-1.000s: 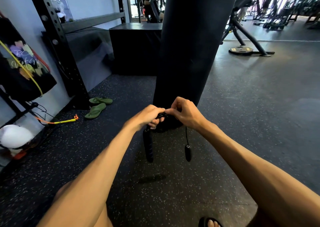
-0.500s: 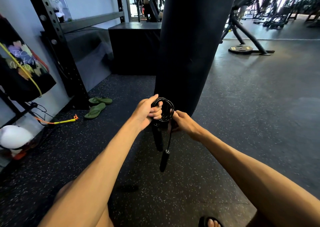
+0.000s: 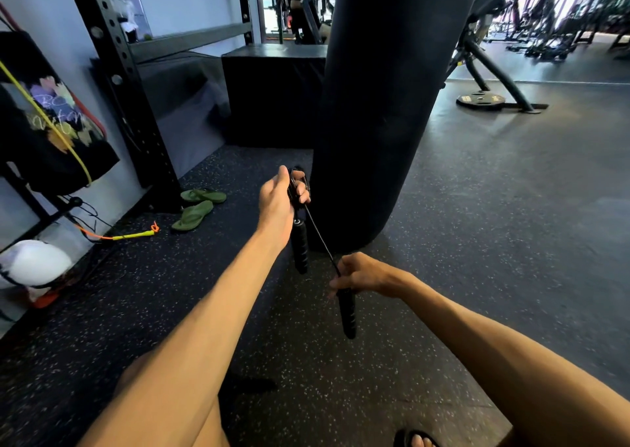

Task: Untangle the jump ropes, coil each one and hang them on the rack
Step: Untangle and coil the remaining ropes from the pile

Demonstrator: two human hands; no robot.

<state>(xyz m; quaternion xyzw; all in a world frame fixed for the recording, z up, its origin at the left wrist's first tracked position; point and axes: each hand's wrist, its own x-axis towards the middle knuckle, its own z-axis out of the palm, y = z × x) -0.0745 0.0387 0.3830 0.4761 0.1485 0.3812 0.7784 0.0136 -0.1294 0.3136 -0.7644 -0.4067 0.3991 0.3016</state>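
Here the left hand [image 3: 278,204] is raised in the middle of the scene, just in front of the black punching bag [image 3: 385,105]. Its fingers are curled round the coiled loops of a black jump rope [image 3: 296,182]. One handle [image 3: 300,250] hangs straight down below that fist. From the coil a thin cord [image 3: 318,233] runs taut, down and to the right, to the right hand [image 3: 363,274]. That hand is nearer and lower and grips the top of the second handle [image 3: 347,313], which points down over the speckled floor [image 3: 477,208]. At the far left a black steel rack [image 3: 117,81] stands against the wall, with a pair of green flip-flops [image 3: 199,208] by its foot. A yellow and orange rope [image 3: 131,235] lies on the floor to the left of them. Behind the bag sits a black box [image 3: 272,95].
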